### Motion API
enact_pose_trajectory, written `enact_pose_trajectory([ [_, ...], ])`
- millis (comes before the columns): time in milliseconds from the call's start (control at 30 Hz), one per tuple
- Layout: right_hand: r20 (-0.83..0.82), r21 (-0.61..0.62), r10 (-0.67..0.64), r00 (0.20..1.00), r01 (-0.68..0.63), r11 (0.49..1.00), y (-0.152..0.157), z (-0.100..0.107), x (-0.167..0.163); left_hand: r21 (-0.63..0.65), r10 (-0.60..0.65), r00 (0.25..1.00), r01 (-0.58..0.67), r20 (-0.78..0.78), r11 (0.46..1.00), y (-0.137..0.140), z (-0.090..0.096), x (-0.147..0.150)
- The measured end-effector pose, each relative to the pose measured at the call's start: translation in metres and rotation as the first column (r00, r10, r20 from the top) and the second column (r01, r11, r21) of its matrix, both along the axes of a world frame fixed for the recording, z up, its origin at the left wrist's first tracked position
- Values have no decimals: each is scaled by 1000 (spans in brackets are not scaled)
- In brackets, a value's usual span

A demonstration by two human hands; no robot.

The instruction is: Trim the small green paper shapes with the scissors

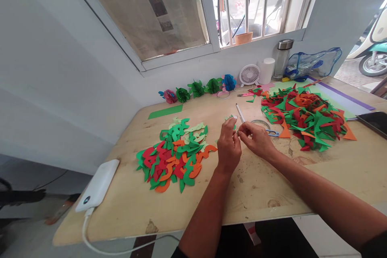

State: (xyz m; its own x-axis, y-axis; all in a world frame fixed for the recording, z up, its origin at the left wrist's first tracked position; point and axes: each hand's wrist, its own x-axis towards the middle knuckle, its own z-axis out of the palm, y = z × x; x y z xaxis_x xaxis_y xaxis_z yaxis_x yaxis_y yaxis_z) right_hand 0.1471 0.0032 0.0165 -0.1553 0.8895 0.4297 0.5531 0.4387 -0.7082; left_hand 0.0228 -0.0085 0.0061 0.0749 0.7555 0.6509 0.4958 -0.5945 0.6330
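Note:
My left hand (pixel 229 145) and my right hand (pixel 256 138) meet over the middle of the wooden table (pixel 263 189), fingertips pinched close together. Whatever lies between the fingers is too small and too covered to make out. Bits of green show just behind the left fingers. Beyond the right hand lies a white pen (pixel 240 113). A roll of clear tape (pixel 260 122) and a blue-handled tool (pixel 273 133), perhaps scissors, are partly hidden beside it. Left of my hands spreads a pile of cut green, red and orange paper shapes (pixel 173 155).
Paper scraps (pixel 308 113) are heaped at the right, near a dark phone (pixel 373 123). Along the wall stand folded paper turtles (pixel 196 88), a small white fan (pixel 249 75) and a glass bottle (pixel 282 59). A white power bank (pixel 98 185) with a cable lies at the left edge.

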Motion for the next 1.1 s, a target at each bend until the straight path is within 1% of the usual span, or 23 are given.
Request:
enact_pose_trajectory([
  [267,15,-11,-9,1000,9,1000,0,-1,0,-5,9,1000,-9,1,1000,0,0,0],
  [567,-15,-27,9,1000,-9,1000,1,-4,0,-10,9,1000,-9,-4,1000,2,-3,0],
  [800,-83,-105,13,996,-22,994,4,-2,1,-21,28,1000,-28,-3,999,1,-2,1],
  [967,-152,-171,19,988,-45,984,7,-3,2,-1,28,1000,-28,-4,1000,1,-2,1],
  [1100,-174,-194,22,985,-56,979,8,-4,2,25,25,1000,-25,-8,999,1,-2,1],
])
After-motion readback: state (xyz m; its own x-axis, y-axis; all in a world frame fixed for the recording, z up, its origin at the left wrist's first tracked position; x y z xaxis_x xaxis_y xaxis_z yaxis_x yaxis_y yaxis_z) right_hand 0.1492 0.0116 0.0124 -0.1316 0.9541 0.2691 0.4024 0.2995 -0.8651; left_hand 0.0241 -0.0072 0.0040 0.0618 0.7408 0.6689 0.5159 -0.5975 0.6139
